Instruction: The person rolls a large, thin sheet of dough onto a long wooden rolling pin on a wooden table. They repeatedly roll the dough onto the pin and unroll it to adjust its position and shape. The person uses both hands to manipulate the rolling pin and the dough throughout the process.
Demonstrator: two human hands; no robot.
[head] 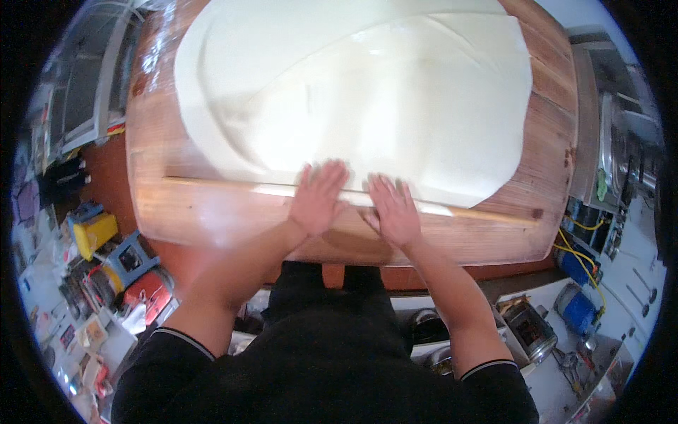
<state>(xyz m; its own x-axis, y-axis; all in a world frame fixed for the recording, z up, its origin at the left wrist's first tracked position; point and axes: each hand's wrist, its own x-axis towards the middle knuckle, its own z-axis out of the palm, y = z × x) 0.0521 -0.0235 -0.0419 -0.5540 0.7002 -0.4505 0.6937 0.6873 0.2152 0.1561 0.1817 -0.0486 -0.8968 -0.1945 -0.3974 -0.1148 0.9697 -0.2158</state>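
A very large, thin sheet of pale dough (339,106) lies over the wooden table, with a folded layer and curved creases on it. Along its near edge runs a long, slim wooden rolling pin (492,215), whose middle part is wrapped in dough. My left hand (320,199) rests palm down on the wrapped part, fingers pointing away from me. To its right my right hand (393,209) lies flat on the same pin, fingers slightly spread. Neither hand closes around the pin. Both are a little blurred.
The near edge of the wooden table (180,225) curves in front of my body. Left of it stand a yellow and blue object (95,233) and several cluttered items. Blue gas canisters (574,307), a yellow hose (581,254) and metal utensils are at the right.
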